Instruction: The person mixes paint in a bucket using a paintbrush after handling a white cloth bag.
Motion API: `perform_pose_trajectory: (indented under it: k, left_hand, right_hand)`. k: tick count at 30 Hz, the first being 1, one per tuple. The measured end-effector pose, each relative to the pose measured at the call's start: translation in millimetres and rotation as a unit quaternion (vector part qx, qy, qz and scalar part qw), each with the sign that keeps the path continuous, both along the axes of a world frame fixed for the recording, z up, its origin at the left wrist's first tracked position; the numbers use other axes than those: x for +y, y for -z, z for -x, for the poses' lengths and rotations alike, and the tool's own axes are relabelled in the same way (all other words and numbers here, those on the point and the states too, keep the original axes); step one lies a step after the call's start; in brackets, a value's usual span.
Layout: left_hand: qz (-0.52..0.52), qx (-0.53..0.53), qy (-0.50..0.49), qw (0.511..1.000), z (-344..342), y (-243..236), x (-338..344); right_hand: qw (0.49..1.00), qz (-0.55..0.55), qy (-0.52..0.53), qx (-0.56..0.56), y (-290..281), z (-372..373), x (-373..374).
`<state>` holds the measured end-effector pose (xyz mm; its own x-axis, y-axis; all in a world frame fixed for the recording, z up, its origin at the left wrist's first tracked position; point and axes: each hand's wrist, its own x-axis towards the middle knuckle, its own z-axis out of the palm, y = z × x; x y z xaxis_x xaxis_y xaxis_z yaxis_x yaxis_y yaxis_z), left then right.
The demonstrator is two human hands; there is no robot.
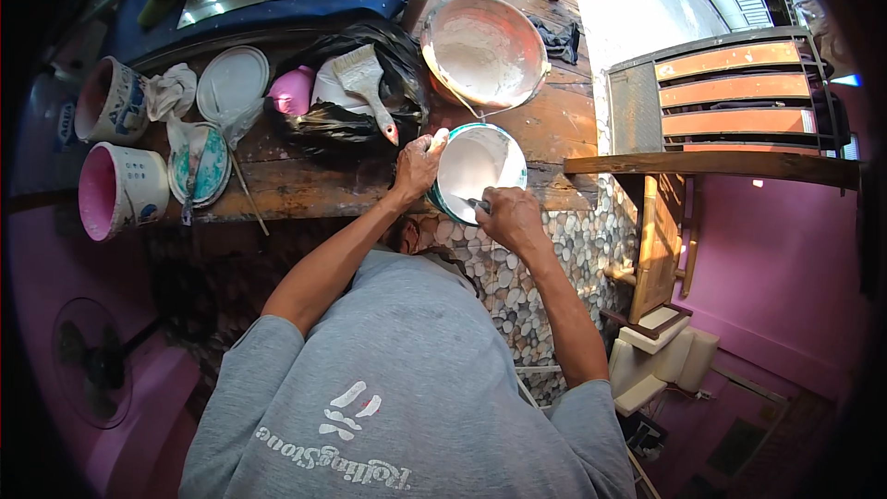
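On the wooden table edge in front of me stands a small tub (511, 150) with whitish paint-like contents and teal smears around its rim. My left hand (419, 169) grips the tub's left side, with the thumb at the rim. My right hand (514, 220) is closed around a short dark-handled tool (478, 205) at the tub's near rim. Its working end cannot be made out. Just behind the tub is a larger bucket (531, 37) coated inside with whitish-pink residue, its wire handle lying down toward me. A wide paintbrush (360, 76) rests left of it on a black plastic bag (399, 54).
Left on the table are two paint tubs, one pink inside (143, 187), a white lid (233, 83), a teal-smeared lid (214, 171) and a thin stick (248, 192). A dark cloth (557, 40) lies behind the bucket. A wooden rail (711, 166) runs right.
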<state>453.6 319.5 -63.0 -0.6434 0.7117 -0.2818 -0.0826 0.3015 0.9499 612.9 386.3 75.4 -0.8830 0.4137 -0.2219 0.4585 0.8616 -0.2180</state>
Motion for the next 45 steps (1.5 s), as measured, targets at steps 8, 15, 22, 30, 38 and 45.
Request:
perform_pose_trajectory:
  k: [8, 15, 22, 30, 38, 45]
  left_hand:
    - [0.020, -0.002, 0.000, 1.000, 2, -8, -2]
    - [-0.010, 0.024, -0.020, 0.999, 0, -4, 2]
    - [-0.020, 0.007, -0.021, 1.000, 0, -6, -1]
    - [-0.024, 0.008, -0.017, 1.000, -2, -2, 2]
    - [0.020, 0.011, 0.008, 1.000, 2, -3, -3]
    - [-0.031, 0.039, -0.015, 0.999, -1, -12, -3]
  right_hand:
    - [0.971, -0.091, 0.218, 0.017, -26, -9, -1]
    - [0.962, -0.129, 0.241, -0.005, -3, -2, 3]
    - [0.962, -0.124, 0.242, -0.020, 7, 1, 6]
    - [0.975, -0.105, 0.195, -0.032, 25, -1, 24]
    - [0.982, -0.007, 0.189, 0.008, 16, 4, -8]
    - [0.976, 0.009, 0.183, 0.114, 31, 36, 7]
